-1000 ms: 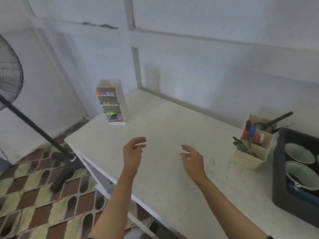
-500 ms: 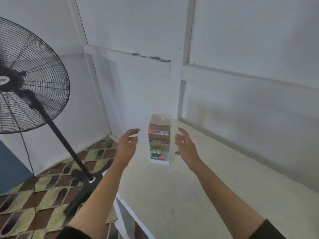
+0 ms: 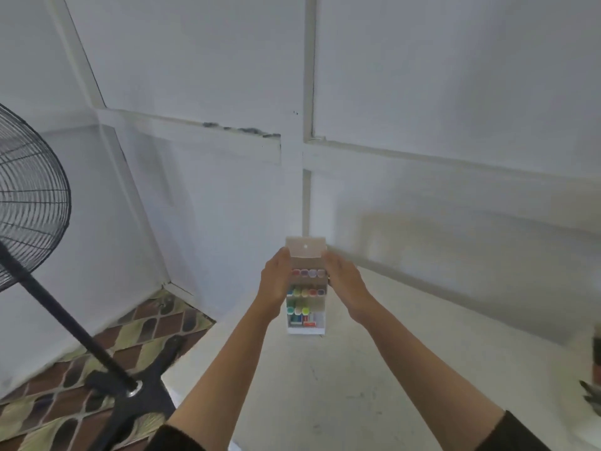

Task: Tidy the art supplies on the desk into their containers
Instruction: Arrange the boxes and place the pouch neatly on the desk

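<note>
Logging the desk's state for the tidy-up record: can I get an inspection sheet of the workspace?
Surface: desk, white, lightly scuffed.
Job's things: marker rack upright at the desk's far corner, coloured markers in tiers.
Clutter: dark item at the right edge, too blurred to identify.
Hands: left hand and right hand hold the rack by its sides.
Cables: nothing seen.
Surroundings: standing fan on the left, patterned floor tiles, white wall behind.

Pale grey-white panelled walls [image 3: 195,76] with raised white battens [image 3: 192,138] meet in a corner. A black wire-caged pedestal fan [image 3: 29,203] stands on brown-and-cream patterned floor tiles [image 3: 153,323] beside the off-white surface [image 3: 341,402].
</note>
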`<action>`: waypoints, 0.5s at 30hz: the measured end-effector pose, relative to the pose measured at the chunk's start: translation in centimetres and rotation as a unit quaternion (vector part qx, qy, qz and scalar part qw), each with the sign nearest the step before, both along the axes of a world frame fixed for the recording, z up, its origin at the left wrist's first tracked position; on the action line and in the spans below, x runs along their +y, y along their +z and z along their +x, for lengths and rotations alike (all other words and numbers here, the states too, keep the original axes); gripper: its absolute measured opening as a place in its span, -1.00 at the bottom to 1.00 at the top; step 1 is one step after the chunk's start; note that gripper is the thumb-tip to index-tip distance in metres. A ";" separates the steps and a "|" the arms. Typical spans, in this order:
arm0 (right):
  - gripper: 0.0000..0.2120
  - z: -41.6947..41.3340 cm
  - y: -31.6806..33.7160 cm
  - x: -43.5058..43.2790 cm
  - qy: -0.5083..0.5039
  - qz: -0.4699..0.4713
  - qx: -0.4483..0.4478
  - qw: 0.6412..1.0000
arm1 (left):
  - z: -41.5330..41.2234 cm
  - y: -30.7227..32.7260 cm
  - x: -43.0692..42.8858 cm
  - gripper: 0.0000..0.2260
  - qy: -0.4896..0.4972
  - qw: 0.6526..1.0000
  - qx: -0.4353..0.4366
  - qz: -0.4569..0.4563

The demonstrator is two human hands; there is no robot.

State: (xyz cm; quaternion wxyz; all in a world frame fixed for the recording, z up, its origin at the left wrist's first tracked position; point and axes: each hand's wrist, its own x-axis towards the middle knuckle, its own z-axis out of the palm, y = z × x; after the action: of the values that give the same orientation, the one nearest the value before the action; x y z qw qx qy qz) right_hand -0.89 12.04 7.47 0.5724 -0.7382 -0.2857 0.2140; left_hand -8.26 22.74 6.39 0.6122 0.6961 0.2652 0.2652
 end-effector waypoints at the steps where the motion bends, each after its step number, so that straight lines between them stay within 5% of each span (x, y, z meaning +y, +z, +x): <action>1: -0.57 0.6 0.3 -1.3 -0.015 0.006 0.004 1.000 | 0.9 0.0 -1.0 -0.71 -0.012 1.000 -0.002 0.001; 15: -0.59 5.9 2.6 -27.8 -0.225 -0.008 0.027 0.974 | 11.4 0.2 -25.0 -0.62 -0.242 0.969 -0.004 -0.050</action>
State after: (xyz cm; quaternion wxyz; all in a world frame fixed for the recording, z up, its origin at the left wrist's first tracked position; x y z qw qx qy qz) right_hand 5.06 -15.73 10.11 0.6074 -0.7820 -0.0954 0.1022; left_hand 3.15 -2.24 6.60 0.6930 0.7072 0.0997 0.0983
